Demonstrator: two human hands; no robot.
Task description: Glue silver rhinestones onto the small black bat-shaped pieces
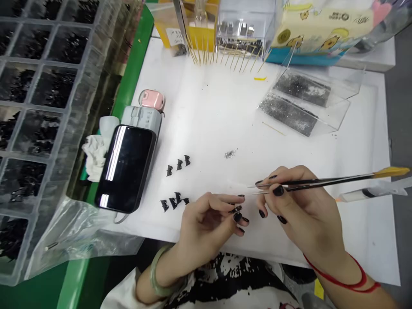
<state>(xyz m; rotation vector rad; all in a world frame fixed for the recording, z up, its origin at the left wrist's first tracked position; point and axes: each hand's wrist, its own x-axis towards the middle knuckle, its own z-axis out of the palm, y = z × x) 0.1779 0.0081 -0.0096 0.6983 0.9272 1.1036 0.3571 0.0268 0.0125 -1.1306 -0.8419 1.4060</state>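
My left hand (206, 227) pinches a small dark piece (237, 209) between thumb and fingers, just above the white work surface. Its exact shape is mostly covered by the fingertips. In my right hand (305, 210) is a pair of black tweezers (309, 183), gripped like a pen. Their two thin tips point left, slightly apart, a short way from the left fingertips, with nothing visible between them. Left of my hands stand small black claw clips (179, 164) in two groups; my left hand partly covers one in the nearer group. Beyond the hands lies a little heap of tiny silvery bits (229, 153).
At left are a black phone (126, 168), a pink case (152, 99) and a divided plastic box (61, 86) of black parts. Toothpicks (241, 56), a tissue pack (322, 32) and clear bags of dark grains (289, 112) lie at the back. A white tube (357, 195) rests at right.
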